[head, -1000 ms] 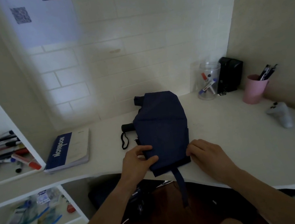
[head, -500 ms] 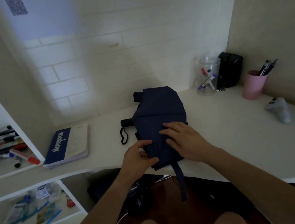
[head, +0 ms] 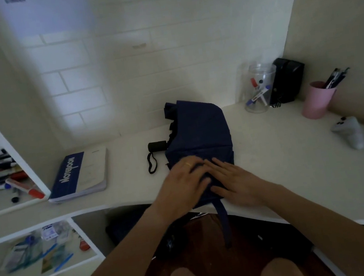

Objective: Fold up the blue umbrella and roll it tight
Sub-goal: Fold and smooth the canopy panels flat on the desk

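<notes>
left fingers (head: 194, 166): laid flat, pressing down on the near end of the umbrella; not curled round anything.
right fingers (head: 215, 166): also spread flat on the cloth, just beside the left ones; pressing, not gripping.
left hand (head: 182, 182): palm down on the umbrella at the desk's front edge; a ring shows on one finger.
right hand (head: 236, 181): palm down, touching the left hand's fingertips over the cloth.
umbrella (head: 198, 130): lies on the desk, straight ahead, between notebook and jar; canopy collapsed and folded into a flat, broad packet.
handle (head: 157, 146): pokes out on the left side, its loop lying on the desk.
strap (head: 223, 221): hangs loose off the desk edge, unfastened.
done, i judge: closing and flattening the folds.
left, i judge: rolling the packet tight and wrapping the strap; no roll shows yet.
desk (head: 271, 148): white, carries everything here.
notebook (head: 80, 173): well left of the umbrella, closed.
jar (head: 257, 89): clear, at the back right; holds a few markers.
black box (head: 288, 83): touching or just behind the jar; contents cannot be told.
cup (head: 316, 102): pink, far right; holds dark pens.
controller (head: 351, 131): white, near the cup.
left shelf (head: 10, 204): heap of markers and pens.
lower shelf (head: 54, 270): loose packets and papers, too blurred to name.
</notes>
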A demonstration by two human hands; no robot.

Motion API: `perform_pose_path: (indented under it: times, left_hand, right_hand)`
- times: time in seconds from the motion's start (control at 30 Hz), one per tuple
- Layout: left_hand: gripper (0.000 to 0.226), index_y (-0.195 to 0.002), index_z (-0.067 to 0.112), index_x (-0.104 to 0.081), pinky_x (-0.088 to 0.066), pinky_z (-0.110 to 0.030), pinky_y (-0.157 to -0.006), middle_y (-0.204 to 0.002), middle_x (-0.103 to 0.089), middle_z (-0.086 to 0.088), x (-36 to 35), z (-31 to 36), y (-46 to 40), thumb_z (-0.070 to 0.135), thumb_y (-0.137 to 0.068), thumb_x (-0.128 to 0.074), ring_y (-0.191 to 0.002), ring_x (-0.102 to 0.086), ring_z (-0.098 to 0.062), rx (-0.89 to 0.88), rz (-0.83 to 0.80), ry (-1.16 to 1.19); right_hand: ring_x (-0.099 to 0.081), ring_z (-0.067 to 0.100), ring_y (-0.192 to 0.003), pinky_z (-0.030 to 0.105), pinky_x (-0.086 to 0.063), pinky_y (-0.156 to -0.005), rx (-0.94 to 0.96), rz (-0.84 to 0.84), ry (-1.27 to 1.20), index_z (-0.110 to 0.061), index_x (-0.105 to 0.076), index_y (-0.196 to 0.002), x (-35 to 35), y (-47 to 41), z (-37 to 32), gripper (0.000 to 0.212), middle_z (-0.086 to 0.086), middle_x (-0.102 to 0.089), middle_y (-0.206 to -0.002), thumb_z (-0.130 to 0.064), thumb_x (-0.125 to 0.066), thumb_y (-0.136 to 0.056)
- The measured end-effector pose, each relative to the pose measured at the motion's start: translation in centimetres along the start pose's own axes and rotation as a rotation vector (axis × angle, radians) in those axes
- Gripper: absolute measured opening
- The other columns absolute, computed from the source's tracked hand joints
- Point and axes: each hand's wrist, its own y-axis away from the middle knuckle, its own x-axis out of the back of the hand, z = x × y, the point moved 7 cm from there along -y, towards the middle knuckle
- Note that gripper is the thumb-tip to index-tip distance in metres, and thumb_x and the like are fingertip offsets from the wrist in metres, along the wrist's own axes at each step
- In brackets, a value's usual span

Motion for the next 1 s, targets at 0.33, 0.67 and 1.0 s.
perform_pose_path:
  times: [0.33, 0.67, 1.0]
  left_hand:
    - [0.094, -0.161, 0.034, -0.003, -0.009, -0.039, -0.126, -0.169, 0.000, 0.008, -4.1, -3.7, 3.0, 0.086, -0.083, 0.004, -0.155, 0.001, -0.009, 0.180, -0.450, -0.162]
    - [0.104, -0.161, 0.030, -0.003, -0.004, -0.040, -0.127, -0.169, 0.001, 0.009, -3.7, -4.5, 3.8, 0.092, -0.078, 0.004, -0.155, 0.002, -0.010, 0.205, -0.420, -0.140]
    - [0.094, -0.161, 0.030, -0.001, 0.002, -0.036, -0.126, -0.169, 0.003, 0.008, -3.8, -4.7, 3.8, 0.087, -0.088, -0.012, -0.156, 0.002, -0.012, 0.183, -0.401, -0.175]
  right_hand:
    - [0.015, 0.003, -0.149, 0.029, 0.003, -0.124, -0.122, -0.077, 0.068, -0.027, 0.012, -0.157, 0.2, 1.5, 2.8, 0.086, -0.011, 0.020, -0.163, -0.077, -0.013, -0.091]
    - [-0.061, 0.008, -0.111, 0.031, -0.046, -0.101, -0.332, 0.426, -0.415, -0.030, -0.062, -0.129, 8.3, 1.6, 5.0, 0.048, -0.012, -0.063, -0.127, -0.051, -0.068, -0.087]
    - [-0.068, 0.025, -0.087, 0.041, -0.059, -0.083, -0.586, 0.413, -1.208, -0.015, -0.059, -0.126, 11.7, -7.7, 8.6, 0.058, 0.016, -0.072, -0.110, -0.019, -0.086, -0.075]
